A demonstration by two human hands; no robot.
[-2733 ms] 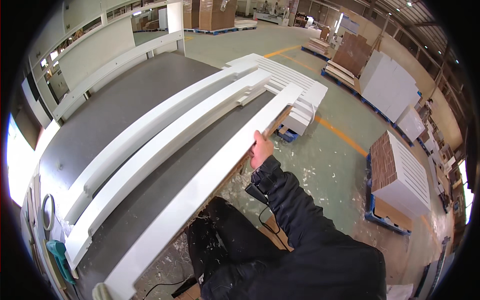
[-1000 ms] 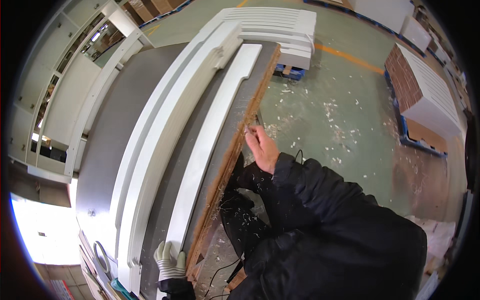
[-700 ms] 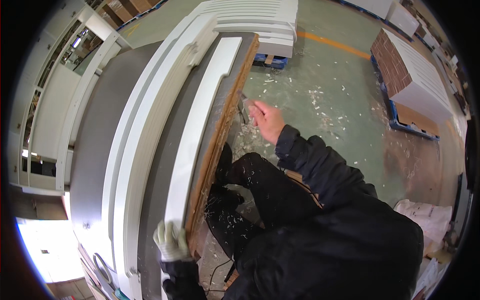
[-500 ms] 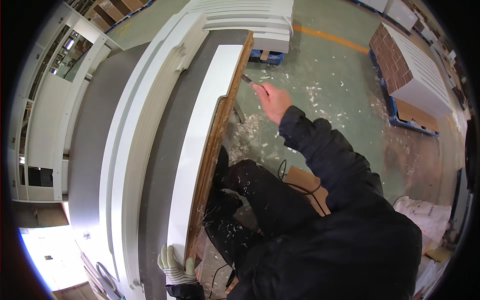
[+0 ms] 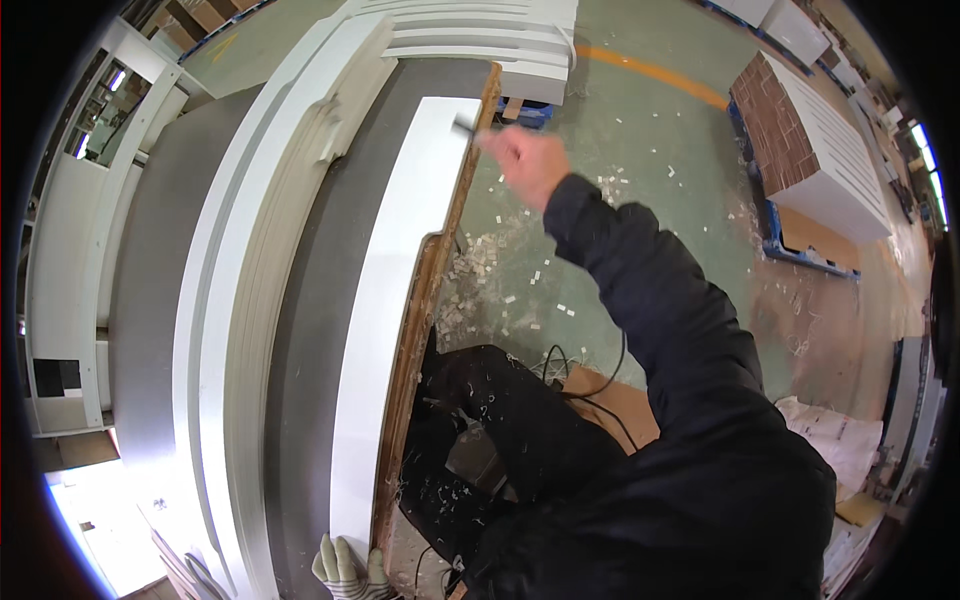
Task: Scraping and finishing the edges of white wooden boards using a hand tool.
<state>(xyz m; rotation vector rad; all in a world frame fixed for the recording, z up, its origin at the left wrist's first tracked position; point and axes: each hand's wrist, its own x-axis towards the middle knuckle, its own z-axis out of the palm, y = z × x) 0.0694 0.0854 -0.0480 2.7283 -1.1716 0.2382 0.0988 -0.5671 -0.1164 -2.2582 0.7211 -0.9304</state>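
A long white panel (image 5: 385, 290) with a stepped notch in its right side lies on the grey bench top. At its near end is my left hand (image 5: 345, 572) in a pale striped glove, fingers on the face and thumb by the right edge, holding it. My bare right hand (image 5: 530, 162) is closed on a thin dark blade-like tool (image 5: 464, 125), blurred by motion. The tool's tip crosses the panel's right edge near the far end; whether it touches the panel I cannot tell. The grip end is hidden in my fist.
Left of the panel stands a long stack of similar white panels (image 5: 270, 240). More white panels (image 5: 480, 35) lie beyond the bench's far end. The bench's rough brown edge (image 5: 408, 370) runs beside my legs. White chips (image 5: 480, 260) litter the floor; a black cable (image 5: 600, 400) crosses cardboard.
My right hand has moved left, bringing the tool from beside the bench edge to over the panel's far end. My left hand stays at the near end. The view has shifted slightly.
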